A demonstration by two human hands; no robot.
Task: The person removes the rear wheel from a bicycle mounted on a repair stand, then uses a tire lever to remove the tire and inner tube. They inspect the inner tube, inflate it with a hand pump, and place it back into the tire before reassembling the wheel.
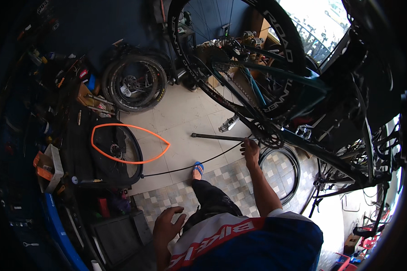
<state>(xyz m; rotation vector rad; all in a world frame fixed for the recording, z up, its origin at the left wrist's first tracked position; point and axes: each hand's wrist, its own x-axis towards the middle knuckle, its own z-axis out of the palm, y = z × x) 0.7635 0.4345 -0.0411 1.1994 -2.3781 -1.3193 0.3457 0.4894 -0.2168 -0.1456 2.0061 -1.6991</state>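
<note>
My right hand point(251, 152) has its fingers round the right end of a straight dark bar point(217, 137), which stretches left above the tiled floor. A thin black hose point(185, 169) passes just beneath the bar and curves left to the rim of a wheel. My left hand point(168, 224) hangs near my body, fingers apart, holding nothing. A teal bicycle point(309, 83) is raised ahead and to the right, its pedal point(229, 123) just beyond the bar. An orange loop of thin tubing point(156, 136) lies across the wheel point(139, 156) at left.
Several tyres and wheels point(138, 83) are stacked against the dark wall. Coiled black tubing point(295, 176) lies by my right forearm. A grey bin point(54, 169) and a dark cabinet point(117, 239) stand at left. More bicycles point(348, 180) crowd the right. My sandalled foot point(198, 170) is beside the hose.
</note>
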